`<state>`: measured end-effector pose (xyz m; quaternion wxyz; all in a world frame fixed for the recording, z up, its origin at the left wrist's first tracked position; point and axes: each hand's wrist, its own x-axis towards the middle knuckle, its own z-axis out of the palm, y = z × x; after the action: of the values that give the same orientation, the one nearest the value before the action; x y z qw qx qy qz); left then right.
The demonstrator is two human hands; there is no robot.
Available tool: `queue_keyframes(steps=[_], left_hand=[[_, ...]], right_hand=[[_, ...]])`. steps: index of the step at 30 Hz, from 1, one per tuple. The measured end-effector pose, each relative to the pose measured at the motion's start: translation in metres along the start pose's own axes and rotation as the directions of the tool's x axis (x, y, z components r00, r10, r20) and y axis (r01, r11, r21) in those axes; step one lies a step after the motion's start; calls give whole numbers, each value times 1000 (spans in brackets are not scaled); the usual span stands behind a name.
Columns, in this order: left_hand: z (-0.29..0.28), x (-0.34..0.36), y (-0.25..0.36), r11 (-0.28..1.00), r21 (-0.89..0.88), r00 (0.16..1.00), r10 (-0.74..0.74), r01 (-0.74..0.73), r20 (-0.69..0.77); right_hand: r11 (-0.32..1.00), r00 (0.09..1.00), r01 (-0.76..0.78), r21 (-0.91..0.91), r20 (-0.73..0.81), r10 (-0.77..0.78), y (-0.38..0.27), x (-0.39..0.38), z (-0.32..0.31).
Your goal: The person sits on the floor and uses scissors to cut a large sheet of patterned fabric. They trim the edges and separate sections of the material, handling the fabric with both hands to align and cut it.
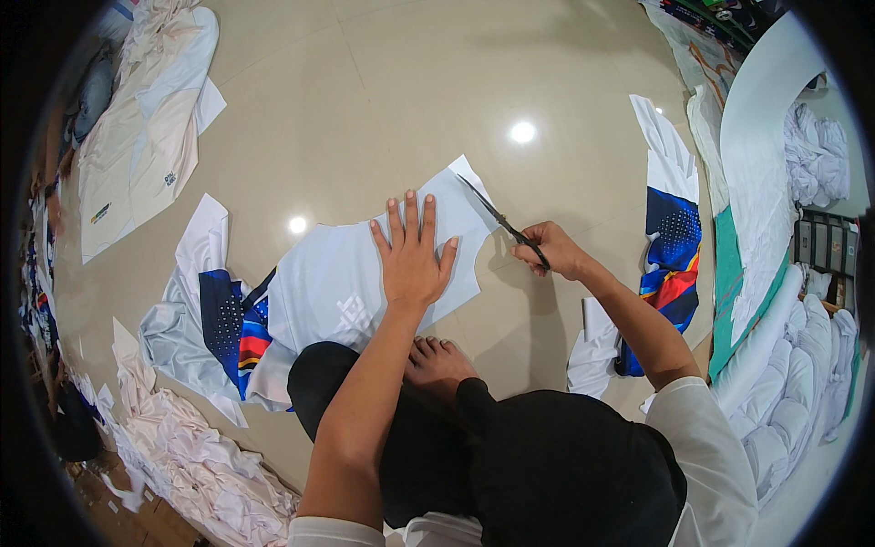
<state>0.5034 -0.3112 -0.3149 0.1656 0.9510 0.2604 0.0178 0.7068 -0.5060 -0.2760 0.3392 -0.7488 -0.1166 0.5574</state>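
Observation:
A light grey-white fabric panel (328, 260) lies flat on the floor in front of me, with a faint white print near its lower middle. My left hand (412, 260) rests on it palm down, fingers stretched and spread. To its right, my right hand (551, 251) grips a pair of dark scissors (490, 208) by the handles. Their blades point up and left, over the panel's upper right edge; whether they are cutting through it I cannot tell. At the panel's lower left, a printed cloth piece (221, 319) in navy, blue, red and white lies bunched up.
My bare foot (437, 366) is at the panel's lower edge. Another printed cloth piece (673, 242) lies on the right. Cream fabric pieces (146, 137) spread at the far left, and a crumpled pale fabric heap (196, 456) lies near left. White fabric rolls (784, 392) stand at the right.

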Motion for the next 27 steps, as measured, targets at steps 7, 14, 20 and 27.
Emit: queue_keyframes(steps=[7, 14, 20, 27], left_hand=[[1, 0, 0, 1000, 11, 1000, -4, 4, -2], [2, 0, 0, 1000, 17, 1000, -3, 3, -2], [3, 0, 0, 1000, 13, 1000, -5, 5, 0], [1, 0, -1, 1000, 7, 1000, 2, -2, -1]], right_hand=[[1000, 1000, 7, 16, 5, -7, -4, -1, 3], [999, 1000, 19, 30, 5, -19, -1, 1, 3], [1000, 1000, 22, 7, 9, -22, -3, -2, 2], [1000, 999, 18, 23, 27, -19, 1, -2, 0]])
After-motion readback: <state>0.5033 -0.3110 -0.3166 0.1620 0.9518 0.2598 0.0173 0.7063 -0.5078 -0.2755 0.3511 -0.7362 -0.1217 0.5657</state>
